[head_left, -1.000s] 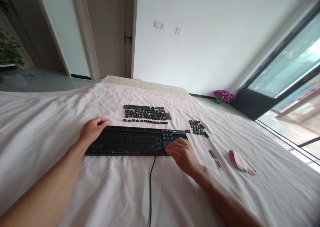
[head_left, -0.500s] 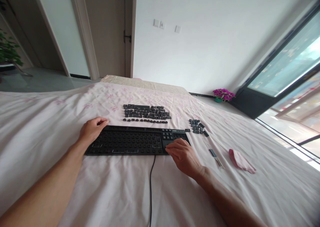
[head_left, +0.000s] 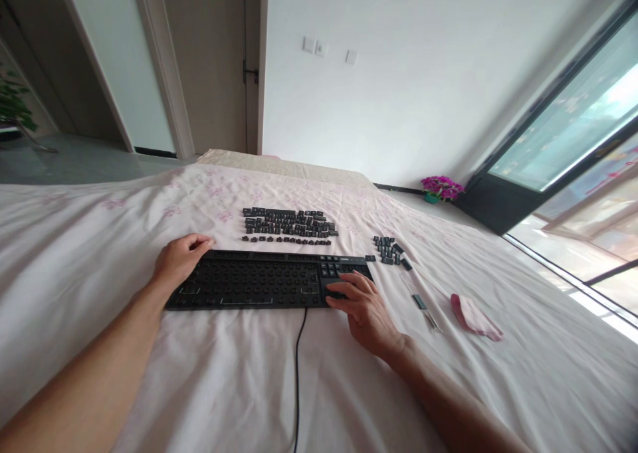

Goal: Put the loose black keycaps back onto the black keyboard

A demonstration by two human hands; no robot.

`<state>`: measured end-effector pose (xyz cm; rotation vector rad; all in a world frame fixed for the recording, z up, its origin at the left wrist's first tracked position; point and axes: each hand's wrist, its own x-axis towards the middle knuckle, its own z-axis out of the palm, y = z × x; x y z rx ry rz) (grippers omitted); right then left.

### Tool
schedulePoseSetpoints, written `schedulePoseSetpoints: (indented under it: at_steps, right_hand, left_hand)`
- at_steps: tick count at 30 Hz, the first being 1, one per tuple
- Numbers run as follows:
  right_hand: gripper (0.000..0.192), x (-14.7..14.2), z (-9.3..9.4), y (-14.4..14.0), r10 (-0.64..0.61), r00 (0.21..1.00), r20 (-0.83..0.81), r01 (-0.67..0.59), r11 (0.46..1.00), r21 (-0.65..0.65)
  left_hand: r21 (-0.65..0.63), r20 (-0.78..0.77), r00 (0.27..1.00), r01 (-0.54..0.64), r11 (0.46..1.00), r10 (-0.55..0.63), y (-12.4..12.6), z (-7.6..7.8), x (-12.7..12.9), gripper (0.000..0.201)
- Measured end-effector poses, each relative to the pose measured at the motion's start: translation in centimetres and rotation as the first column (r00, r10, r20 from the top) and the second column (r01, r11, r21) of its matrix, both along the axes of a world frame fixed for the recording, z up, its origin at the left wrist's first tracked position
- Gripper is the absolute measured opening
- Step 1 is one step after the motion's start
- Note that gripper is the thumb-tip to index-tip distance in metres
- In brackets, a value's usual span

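Note:
A black keyboard [head_left: 259, 281] with most of its keycaps off lies flat on the bed. My left hand [head_left: 180, 260] is at its far left corner, fingers bent and pressed together; whether anything is between the fingertips is too small to make out. Over the right end of the keyboard is my right hand [head_left: 361, 310], its fingers apart and the fingertips at the navigation and number section. Beyond the keyboard, loose black keycaps [head_left: 289, 223] lie in rows. A smaller group of keycaps [head_left: 386, 250] sits off the keyboard's far right corner.
A dark-handled tool with thin metal prongs [head_left: 423, 305] lies on the pale floral sheet [head_left: 224, 373], right of my right hand. Farther right is a crumpled pink cloth [head_left: 476, 317]. The keyboard's cable [head_left: 298, 366] runs toward me. Purple flowers [head_left: 441, 187] stand by the wall.
My right hand's fingers have spread from a bunched pose over the keyboard's right end. My left hand stays at the far left corner. The whole view has shifted slightly.

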<state>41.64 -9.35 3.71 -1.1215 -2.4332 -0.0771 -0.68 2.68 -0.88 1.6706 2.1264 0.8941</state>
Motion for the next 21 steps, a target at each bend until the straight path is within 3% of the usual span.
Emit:
schedulePoseSetpoints:
  at_steps: [4,8,10,13,21]
  right_hand:
    - [0.048,1.3,0.1,1.0,-0.023,0.983,-0.182,0.027,0.999,0.020]
    - [0.035,4.8,1.2,3.7,-0.283,0.925,-0.253,0.307,0.950,0.060]
    - [0.025,6.8,1.6,5.2,-0.426,0.881,-0.208,0.450,0.889,0.088]
    - [0.019,8.8,1.5,7.0,-0.521,0.849,-0.091,0.528,0.842,0.111]
    - [0.017,9.4,0.2,9.2,-0.564,0.802,0.197,0.542,0.826,0.157]
  left_hand:
    - [0.001,0.005,1.000,0.020,1.000,-0.020,0.1,-0.1,-0.1,0.041]
    - [-0.018,-0.012,0.999,0.032,0.999,-0.033,0.4,-0.6,-0.5,0.043]
    - [-0.037,-0.016,0.999,0.035,0.999,-0.036,0.6,-0.9,-0.7,0.043]
    - [-0.053,-0.016,1.000,0.022,0.998,-0.023,0.7,-1.0,-0.8,0.043]
    - [-0.051,-0.026,0.999,0.017,0.999,-0.019,0.7,-0.9,-0.8,0.043]
